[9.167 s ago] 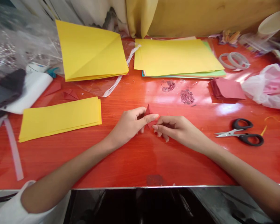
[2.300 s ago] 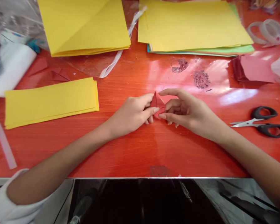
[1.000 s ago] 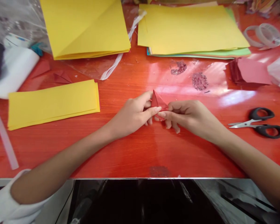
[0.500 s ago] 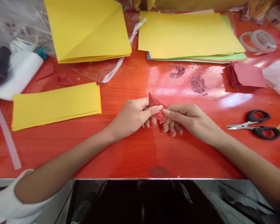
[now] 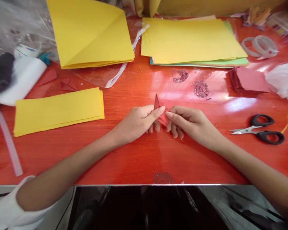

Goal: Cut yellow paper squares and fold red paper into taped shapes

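A small folded piece of dark red paper [image 5: 157, 103] stands with one pointed tip up, just above the red table [image 5: 134, 159] near its middle. My left hand [image 5: 137, 123] pinches its left side between thumb and forefinger. My right hand [image 5: 189, 123] pinches its right side, fingertips meeting those of the left. Most of the paper's lower part is hidden by my fingers.
Black-handled scissors [image 5: 261, 129] lie at the right. A stack of dark red squares [image 5: 248, 80] sits at the back right beside tape rings [image 5: 259, 46]. Yellow strips [image 5: 57, 110] lie at the left; folded yellow sheets [image 5: 91, 35] and a yellow sheet pile [image 5: 192, 41] lie behind.
My right hand, with its fingers spread above the paper 2.3 s ago, has closed on the paper's right side. The folded tip has shifted slightly. The camera view has tilted a little.
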{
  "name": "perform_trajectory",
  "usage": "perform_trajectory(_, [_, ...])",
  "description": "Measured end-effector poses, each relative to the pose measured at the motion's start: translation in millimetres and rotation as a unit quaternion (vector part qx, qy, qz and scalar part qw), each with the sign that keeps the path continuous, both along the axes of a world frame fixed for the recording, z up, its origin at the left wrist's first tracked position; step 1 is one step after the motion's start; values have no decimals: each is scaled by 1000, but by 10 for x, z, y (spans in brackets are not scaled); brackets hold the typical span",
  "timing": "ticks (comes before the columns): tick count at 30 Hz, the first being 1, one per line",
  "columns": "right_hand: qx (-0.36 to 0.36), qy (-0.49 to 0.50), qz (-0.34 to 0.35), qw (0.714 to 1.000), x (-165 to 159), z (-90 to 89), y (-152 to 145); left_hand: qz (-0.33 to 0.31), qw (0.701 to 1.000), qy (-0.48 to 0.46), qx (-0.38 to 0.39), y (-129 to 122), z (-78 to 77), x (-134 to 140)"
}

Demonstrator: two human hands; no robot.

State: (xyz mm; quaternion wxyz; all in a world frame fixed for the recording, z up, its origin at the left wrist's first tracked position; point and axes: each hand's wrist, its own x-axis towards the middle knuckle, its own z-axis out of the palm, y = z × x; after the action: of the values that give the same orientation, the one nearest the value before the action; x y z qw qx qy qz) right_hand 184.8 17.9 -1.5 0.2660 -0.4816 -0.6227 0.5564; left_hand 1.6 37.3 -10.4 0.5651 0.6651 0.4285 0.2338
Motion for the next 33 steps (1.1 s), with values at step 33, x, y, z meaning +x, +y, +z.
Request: perform_trajectory(33, [-47,-8,-6,999,23,6,31,-44,993,68,87,38,-2,-29])
